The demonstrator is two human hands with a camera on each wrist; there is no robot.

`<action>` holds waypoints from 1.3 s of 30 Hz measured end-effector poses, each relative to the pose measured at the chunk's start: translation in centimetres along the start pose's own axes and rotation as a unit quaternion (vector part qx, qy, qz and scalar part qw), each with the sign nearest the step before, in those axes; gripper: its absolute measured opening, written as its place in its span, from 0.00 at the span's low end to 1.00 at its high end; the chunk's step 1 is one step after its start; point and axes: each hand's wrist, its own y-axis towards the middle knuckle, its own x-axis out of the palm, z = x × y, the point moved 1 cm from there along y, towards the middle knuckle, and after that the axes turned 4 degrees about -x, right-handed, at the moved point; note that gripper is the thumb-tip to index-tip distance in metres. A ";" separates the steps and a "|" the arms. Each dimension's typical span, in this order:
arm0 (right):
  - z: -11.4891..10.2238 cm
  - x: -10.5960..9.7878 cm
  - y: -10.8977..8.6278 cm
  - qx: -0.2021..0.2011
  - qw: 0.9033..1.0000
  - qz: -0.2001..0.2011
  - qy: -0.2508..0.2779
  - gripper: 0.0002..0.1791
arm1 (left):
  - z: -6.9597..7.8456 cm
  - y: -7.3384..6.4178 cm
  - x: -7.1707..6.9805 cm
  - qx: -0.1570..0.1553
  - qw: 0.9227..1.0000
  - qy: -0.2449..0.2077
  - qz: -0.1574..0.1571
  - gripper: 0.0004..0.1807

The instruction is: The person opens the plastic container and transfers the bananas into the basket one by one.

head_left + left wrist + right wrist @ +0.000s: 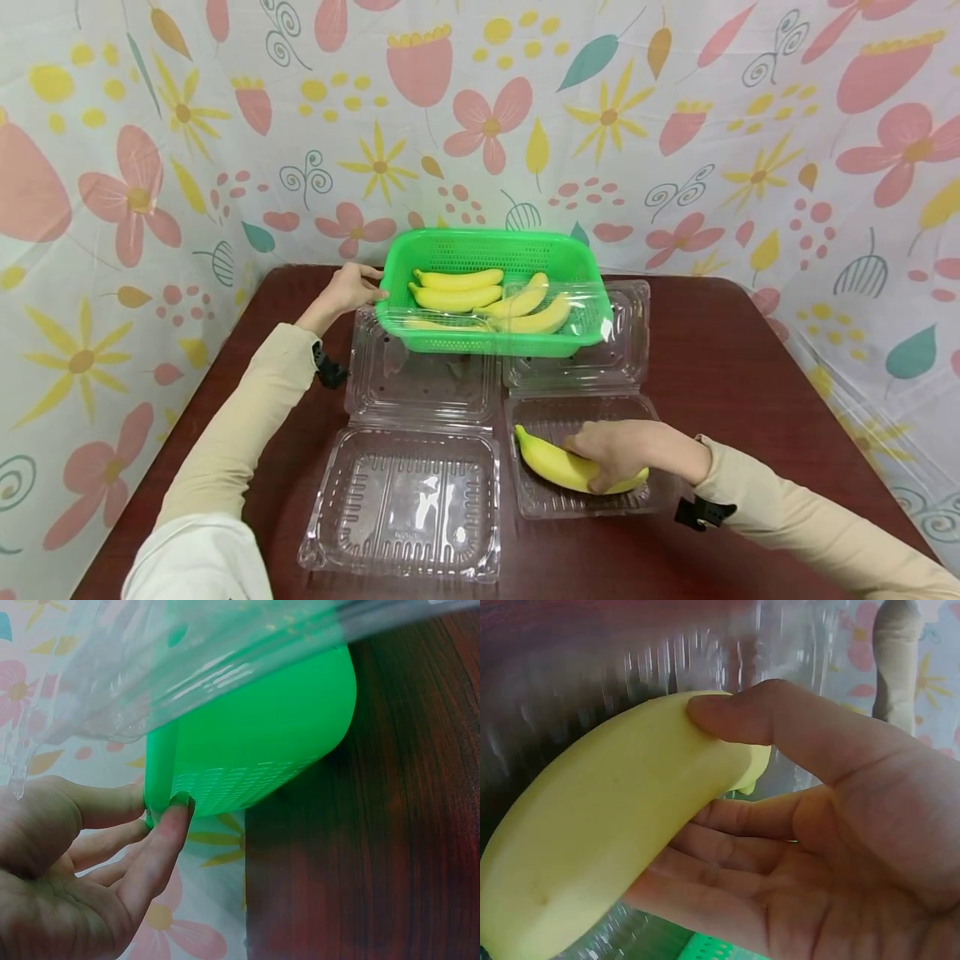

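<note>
My right hand (pixel 618 450) grips a yellow banana (pixel 551 461) inside the right clear plastic clamshell box (pixel 536 504). In the right wrist view the thumb lies over the banana (pixel 607 802) with the fingers beneath it. At the back, my left hand (pixel 348 289) pinches the left end of a green basket (pixel 491 346); the left wrist view has thumb and fingertips on the basket's rim (pixel 160 772). Several bananas (pixel 457 298) lie in that basket, some seen through the raised clear lids.
A second clear clamshell box (pixel 401 508) stands open at the left front, its lid (pixel 420 383) leaning back toward the basket. The right box's lid (pixel 626 333) overlaps the basket's front right. Dark red-brown table (pixel 720 375); floral cloth (pixel 487 200) hangs behind and at both sides.
</note>
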 end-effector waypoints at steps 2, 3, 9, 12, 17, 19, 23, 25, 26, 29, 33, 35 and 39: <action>0.0 -0.1 -0.1 0.004 1.000 0.001 0.000 0.15 | 0.0 0.0 0.0 0.001 1.000 0.001 0.000 0.28; 0.0 -0.2 -0.1 0.005 1.000 0.002 0.001 0.15 | 0.0 0.0 0.0 0.001 1.000 0.002 0.000 0.28; 0.0 -0.5 -0.3 -0.008 1.000 0.007 0.004 0.15 | -0.1 0.0 0.0 0.007 1.000 0.009 0.000 0.27; 0.0 -0.6 -0.4 -0.005 1.000 0.008 0.005 0.15 | -0.2 0.1 0.0 0.008 1.000 0.006 0.002 0.27; 0.1 -0.9 -0.7 -0.011 0.999 0.030 0.003 0.15 | -0.3 0.3 0.1 0.006 1.000 -0.002 0.005 0.27; 0.2 -1.0 -0.9 -0.019 0.999 0.041 -0.001 0.15 | -0.4 0.4 0.1 0.008 1.000 -0.003 0.005 0.27; 0.2 -1.3 -1.2 -0.027 0.998 0.051 0.000 0.16 | -0.4 0.5 0.0 0.013 1.000 -0.005 0.008 0.26; 0.2 -1.5 -1.2 -0.029 0.998 0.055 0.002 0.16 | -0.4 0.4 0.0 0.014 1.000 -0.005 0.007 0.26; 0.1 -1.6 -1.3 -0.030 0.998 0.057 0.003 0.15 | -0.4 0.4 0.0 0.015 1.000 -0.006 0.007 0.26; 0.1 -1.8 -1.4 -0.032 0.998 0.059 0.009 0.15 | -0.5 0.5 0.0 0.010 1.000 -0.011 0.005 0.27; 0.2 -2.1 -1.6 -0.023 0.998 0.059 0.010 0.14 | -0.5 0.6 0.0 0.006 1.000 -0.013 0.003 0.27; 0.2 -2.3 -1.8 -0.018 0.998 0.060 0.010 0.14 | -0.6 0.7 0.1 0.007 1.000 -0.013 0.006 0.26; 0.1 -2.7 -1.9 -0.013 0.998 0.064 0.013 0.14 | -0.4 0.6 0.1 0.009 1.000 -0.020 0.011 0.26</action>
